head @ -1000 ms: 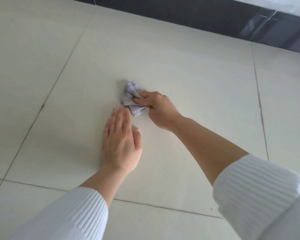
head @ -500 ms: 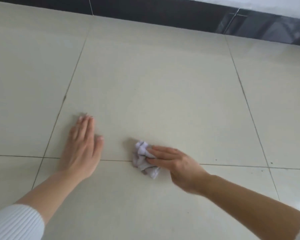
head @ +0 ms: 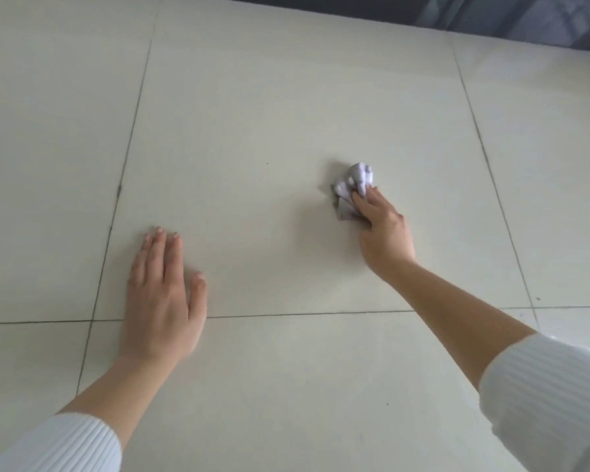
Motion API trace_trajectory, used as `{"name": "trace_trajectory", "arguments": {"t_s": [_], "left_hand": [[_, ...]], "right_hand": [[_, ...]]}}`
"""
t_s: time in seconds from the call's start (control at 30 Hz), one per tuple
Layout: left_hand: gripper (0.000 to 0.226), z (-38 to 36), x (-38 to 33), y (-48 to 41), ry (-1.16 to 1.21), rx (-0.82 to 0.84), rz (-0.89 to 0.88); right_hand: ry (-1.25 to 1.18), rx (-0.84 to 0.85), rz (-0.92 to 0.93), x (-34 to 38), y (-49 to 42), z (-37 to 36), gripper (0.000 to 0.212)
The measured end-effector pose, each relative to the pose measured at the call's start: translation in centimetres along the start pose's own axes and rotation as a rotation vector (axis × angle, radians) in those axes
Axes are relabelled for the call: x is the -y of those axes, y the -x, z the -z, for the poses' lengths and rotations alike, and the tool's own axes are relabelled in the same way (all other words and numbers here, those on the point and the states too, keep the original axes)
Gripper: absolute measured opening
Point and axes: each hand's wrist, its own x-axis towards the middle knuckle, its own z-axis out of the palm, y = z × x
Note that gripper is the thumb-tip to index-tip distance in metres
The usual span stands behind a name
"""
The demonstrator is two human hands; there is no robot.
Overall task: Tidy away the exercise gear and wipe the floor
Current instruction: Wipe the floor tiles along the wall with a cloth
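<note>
Right grip: the right grip is closed on the cloth. The fingers are curled over its near part, and the thumb is hidden.
Cloth: a small lilac-grey wad is pressed onto the floor under that grip. Its bunched far end is left sticking out beyond the fingertips.
Cloth's place: it lies on the large middle tile, right of centre, apart from every grout line.
Left grip: the left grip is laid flat, palm down and fingers straight, with nothing held. It is set across the near grout line, well apart from the cloth, and is judged to be a prop for the body.
Sleeves: a white ribbed sleeve is pushed back from the right forearm, and its match is seen on the left.
Floor: pale glossy tiles are seen, closed off by a dark skirting at the far edge. A small dark speck is left on the middle tile and another on the near one.
Exercise gear: none is in view, so whether it has been put away cannot be told.
Step in hand: the wiping of the floor is judged to be under way.
Next move: the wad must be kept pressed down while it is swept across the tile. The specks are probably best taken in, with the weight borne by the flat left grip.
</note>
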Motion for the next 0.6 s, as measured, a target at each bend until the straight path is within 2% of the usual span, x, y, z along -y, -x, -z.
{"name": "trace_trajectory", "arguments": {"t_s": [0.1,0.37,0.47,0.6], "left_hand": [[0.062,0.2,-0.2,0.1,0.021,-0.018,0.028],[0.061,0.5,-0.4,0.1,0.039,0.032,0.033],[0.059,0.4,-0.3,0.0,0.054,0.041,0.021],[0.057,0.0,0.1,0.1,0.067,-0.002,0.000]], "right_hand": [[0.007,0.120,0.180,1.7,7.4,-1.4,0.074],[0.170,0.335,0.329,7.1,26.3,-3.3,0.071],[0.208,0.310,0.328,8.5,28.1,-3.3,0.064],[0.432,0.351,0.508,7.1,25.5,-1.7,0.057]]}}
